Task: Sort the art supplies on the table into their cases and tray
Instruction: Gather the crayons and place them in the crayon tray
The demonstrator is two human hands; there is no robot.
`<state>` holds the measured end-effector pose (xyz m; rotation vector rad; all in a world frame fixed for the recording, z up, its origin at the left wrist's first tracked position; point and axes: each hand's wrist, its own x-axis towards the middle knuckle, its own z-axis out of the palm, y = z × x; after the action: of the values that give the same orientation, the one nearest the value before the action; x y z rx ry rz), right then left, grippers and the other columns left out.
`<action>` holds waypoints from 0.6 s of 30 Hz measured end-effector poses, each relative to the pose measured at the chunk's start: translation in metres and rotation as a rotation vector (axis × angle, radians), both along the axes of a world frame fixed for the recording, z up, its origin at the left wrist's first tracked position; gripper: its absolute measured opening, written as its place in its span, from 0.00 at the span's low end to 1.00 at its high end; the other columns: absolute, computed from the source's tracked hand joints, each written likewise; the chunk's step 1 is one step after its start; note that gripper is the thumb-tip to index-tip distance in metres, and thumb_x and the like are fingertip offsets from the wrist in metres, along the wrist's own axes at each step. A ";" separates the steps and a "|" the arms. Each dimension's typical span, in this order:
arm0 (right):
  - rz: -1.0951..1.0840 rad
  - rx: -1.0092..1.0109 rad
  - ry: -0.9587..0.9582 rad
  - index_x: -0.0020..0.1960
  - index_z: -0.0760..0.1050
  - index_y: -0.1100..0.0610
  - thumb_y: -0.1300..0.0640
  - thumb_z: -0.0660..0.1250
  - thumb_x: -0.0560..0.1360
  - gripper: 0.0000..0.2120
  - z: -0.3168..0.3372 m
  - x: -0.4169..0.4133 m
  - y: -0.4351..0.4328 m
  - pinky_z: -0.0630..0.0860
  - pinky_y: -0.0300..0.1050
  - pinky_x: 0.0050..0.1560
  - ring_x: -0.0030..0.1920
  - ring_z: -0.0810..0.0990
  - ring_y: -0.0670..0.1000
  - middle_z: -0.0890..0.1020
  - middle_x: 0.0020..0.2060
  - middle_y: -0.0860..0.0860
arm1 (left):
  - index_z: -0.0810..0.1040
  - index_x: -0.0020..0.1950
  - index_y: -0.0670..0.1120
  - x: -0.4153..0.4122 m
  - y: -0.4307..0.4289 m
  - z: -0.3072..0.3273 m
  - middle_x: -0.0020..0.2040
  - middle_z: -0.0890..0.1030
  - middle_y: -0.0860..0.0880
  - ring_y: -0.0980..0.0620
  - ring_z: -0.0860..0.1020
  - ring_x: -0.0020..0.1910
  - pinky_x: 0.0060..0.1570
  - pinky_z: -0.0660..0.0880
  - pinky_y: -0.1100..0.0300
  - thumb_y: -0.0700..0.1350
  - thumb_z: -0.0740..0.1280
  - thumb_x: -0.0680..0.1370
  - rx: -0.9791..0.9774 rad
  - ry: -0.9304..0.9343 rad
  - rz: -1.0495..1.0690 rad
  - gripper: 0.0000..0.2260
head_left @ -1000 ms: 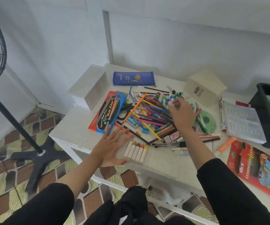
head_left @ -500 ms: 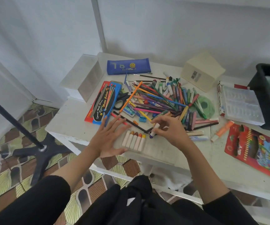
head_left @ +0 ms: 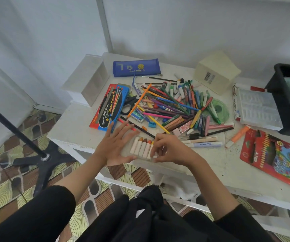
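Crayon tray (head_left: pixel 135 158), clear plastic, lay at the near edge of the tabletop (head_left: pixel 74 126), directly under both hands. On the tray's left end the left hand (head_left: pixel 116 147) rested flat, fingers straight and spread, gripping nothing and probably steadying it. In the tray's middle lay a row of crayons (head_left: pixel 141 147), side by side and touching. Their long axes ran from the tray's near rim toward its far rim, coloured tips at the far end. At the tray's right end the right hand (head_left: pixel 168 149) had its fingers curled and appeared to pinch a pale crayon (head_left: pixel 151 147), lined up with that row just beside the last one. Seating it in the next slot to the right looked like the coming move, and the right hand was the nearer. Beyond the tray and to its right lay the loose pile (head_left: pixel 172 109) of pencils and pens.
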<state>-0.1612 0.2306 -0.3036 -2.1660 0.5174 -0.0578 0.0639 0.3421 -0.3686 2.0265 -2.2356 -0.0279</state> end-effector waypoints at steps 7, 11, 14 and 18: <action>-0.012 -0.097 0.075 0.42 0.83 0.60 0.63 0.75 0.67 0.04 -0.008 0.005 0.001 0.76 0.39 0.43 0.38 0.75 0.45 0.75 0.41 0.50 | 0.58 0.74 0.55 0.000 0.000 0.000 0.75 0.62 0.48 0.48 0.51 0.77 0.72 0.41 0.39 0.74 0.46 0.72 -0.002 0.014 0.000 0.36; -0.014 -0.132 0.117 0.43 0.82 0.58 0.62 0.75 0.68 0.04 -0.011 0.008 0.000 0.74 0.35 0.41 0.38 0.73 0.44 0.75 0.41 0.50 | 0.59 0.74 0.54 -0.001 0.001 0.000 0.75 0.62 0.48 0.48 0.50 0.77 0.72 0.40 0.40 0.74 0.46 0.72 -0.009 0.013 0.004 0.37; -0.004 -0.093 0.083 0.42 0.81 0.57 0.61 0.75 0.68 0.05 -0.010 0.008 -0.002 0.72 0.31 0.38 0.37 0.73 0.42 0.76 0.39 0.48 | 0.58 0.74 0.55 -0.001 0.000 0.000 0.75 0.61 0.48 0.48 0.50 0.77 0.72 0.40 0.40 0.74 0.46 0.72 -0.005 0.010 0.004 0.36; -0.108 -0.006 -0.016 0.44 0.81 0.56 0.56 0.73 0.70 0.05 0.007 0.004 -0.013 0.72 0.31 0.39 0.38 0.75 0.39 0.79 0.38 0.45 | 0.57 0.75 0.56 -0.001 0.001 -0.001 0.76 0.60 0.49 0.49 0.49 0.77 0.72 0.40 0.40 0.74 0.47 0.72 0.003 0.000 0.013 0.36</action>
<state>-0.1572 0.2180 -0.2965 -2.1406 0.6249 -0.1359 0.0632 0.3429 -0.3691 2.0427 -2.2230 -0.0301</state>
